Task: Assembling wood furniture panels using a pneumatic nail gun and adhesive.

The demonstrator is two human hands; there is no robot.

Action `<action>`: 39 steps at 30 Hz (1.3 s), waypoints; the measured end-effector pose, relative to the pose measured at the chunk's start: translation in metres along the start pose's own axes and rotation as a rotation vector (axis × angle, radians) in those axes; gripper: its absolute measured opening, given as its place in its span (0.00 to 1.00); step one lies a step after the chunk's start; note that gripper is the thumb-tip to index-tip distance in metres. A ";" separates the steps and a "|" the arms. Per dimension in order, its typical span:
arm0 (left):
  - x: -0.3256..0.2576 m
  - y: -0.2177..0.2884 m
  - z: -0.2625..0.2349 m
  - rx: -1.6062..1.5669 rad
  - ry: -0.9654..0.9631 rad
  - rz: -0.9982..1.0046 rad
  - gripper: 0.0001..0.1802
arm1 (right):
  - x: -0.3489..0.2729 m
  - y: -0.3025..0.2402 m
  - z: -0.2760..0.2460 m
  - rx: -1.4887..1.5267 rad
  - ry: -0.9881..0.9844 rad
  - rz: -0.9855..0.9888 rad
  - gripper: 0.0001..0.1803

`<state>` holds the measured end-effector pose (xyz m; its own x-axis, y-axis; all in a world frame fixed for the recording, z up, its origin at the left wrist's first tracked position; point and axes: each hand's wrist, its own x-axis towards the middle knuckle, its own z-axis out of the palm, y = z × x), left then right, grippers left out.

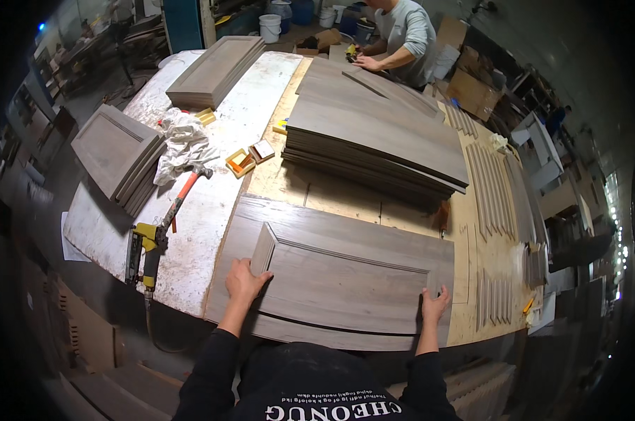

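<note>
A grey wood panel lies flat before me at the table's near edge. A long moulding strip runs along its far side. At its left end a short moulding strip stands tilted up from the panel; my left hand is closed around its near end, thumb on the right side. My right hand rests at the panel's right end, thumb and fingers apart, beside the long strip's right corner. Its lower fingers are partly hidden. A dark line crosses the panel near my body.
Beyond lies a stack of large panels. On the white left part are a nail gun, a hammer, a white cloth and framed door stacks. Moulding strips lie right. A co-worker works at the far end.
</note>
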<state>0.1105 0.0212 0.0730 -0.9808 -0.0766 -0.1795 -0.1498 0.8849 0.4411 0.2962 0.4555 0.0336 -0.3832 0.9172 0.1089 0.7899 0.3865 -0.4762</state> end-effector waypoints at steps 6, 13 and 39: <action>-0.002 0.004 0.011 0.003 0.079 0.035 0.32 | -0.005 0.011 0.002 -0.040 -0.045 0.043 0.38; -0.002 -0.004 0.017 -0.010 0.127 0.123 0.33 | -0.002 0.014 0.000 -0.051 -0.080 0.022 0.36; -0.019 -0.052 0.028 -0.318 0.050 0.114 0.25 | 0.009 0.026 -0.001 0.141 -0.131 0.027 0.30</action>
<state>0.1402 -0.0100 0.0286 -0.9972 -0.0147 -0.0736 -0.0627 0.7023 0.7091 0.3140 0.4745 0.0231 -0.4291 0.9031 -0.0163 0.7295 0.3359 -0.5959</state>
